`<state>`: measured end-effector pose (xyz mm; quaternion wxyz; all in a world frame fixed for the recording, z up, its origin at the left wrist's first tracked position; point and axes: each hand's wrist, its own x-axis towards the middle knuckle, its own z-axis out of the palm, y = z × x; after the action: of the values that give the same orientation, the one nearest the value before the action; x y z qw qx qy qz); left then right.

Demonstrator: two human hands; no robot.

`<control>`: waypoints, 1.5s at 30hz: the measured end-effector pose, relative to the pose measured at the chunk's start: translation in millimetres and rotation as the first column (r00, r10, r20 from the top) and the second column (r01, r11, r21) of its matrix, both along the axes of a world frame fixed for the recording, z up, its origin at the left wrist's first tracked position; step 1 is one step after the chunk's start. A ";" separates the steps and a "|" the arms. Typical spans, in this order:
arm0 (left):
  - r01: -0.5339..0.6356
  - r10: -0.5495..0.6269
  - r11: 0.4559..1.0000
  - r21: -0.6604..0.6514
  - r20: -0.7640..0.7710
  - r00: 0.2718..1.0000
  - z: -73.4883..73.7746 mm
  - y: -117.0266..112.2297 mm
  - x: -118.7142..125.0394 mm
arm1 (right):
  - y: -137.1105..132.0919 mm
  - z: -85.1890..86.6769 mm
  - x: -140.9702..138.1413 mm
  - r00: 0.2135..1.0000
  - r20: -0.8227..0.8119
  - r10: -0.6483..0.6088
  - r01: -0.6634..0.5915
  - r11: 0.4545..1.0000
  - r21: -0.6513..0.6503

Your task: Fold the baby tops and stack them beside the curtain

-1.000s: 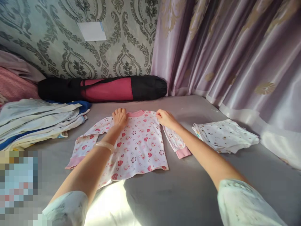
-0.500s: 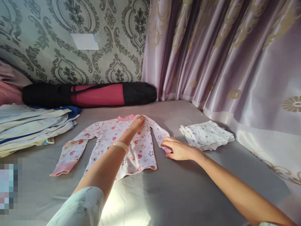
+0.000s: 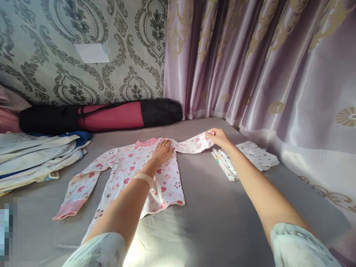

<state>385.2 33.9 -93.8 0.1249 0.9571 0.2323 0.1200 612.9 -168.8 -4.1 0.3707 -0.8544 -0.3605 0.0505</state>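
A small white long-sleeved shirt (image 3: 130, 174) with pink hearts and pink cuffs lies spread front-up on a grey bed sheet (image 3: 217, 215). My left hand (image 3: 162, 151) lies flat, fingers spread, on the shirt's right shoulder just below the pink collar. My right hand (image 3: 219, 136) pinches the pink cuff of the right sleeve (image 3: 193, 145), which is stretched out sideways to the right. The left sleeve (image 3: 80, 189) lies slanting down to the left.
A folded white patterned garment (image 3: 250, 157) lies right of the shirt, under my right forearm. A stack of pale and blue clothes (image 3: 36, 155) sits at the left. A black and red rolled bag (image 3: 100, 116) lies along the patterned wall. Purple curtains (image 3: 264, 66) hang at the right.
My right hand took the right sleeve's cuff from beside the shirt body and pulled it up and out to the right. My left hand slid from the collar area onto the right shoulder.
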 end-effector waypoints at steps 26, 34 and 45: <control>-0.009 0.009 1.000 0.012 -0.004 1.000 0.6 -3.1 -2.3 | 27.5 -32.1 25.4 0.901 0.418 -0.116 0.372 0.704 -0.605; 0.005 -0.004 1.000 0.014 -0.031 0.999 6.0 -6.4 -3.4 | 76.6 -35.3 -87.9 0.886 0.353 0.302 -0.097 0.864 -0.495; -0.007 0.009 0.999 0.045 -0.051 0.999 4.9 -6.8 -2.9 | 90.3 -66.3 -95.6 0.904 0.167 0.393 -0.278 0.838 -0.469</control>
<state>382.3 27.1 -88.9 0.0968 0.9615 0.2366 0.1012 517.3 -78.5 -70.4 0.1063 -0.8372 -0.5299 0.0832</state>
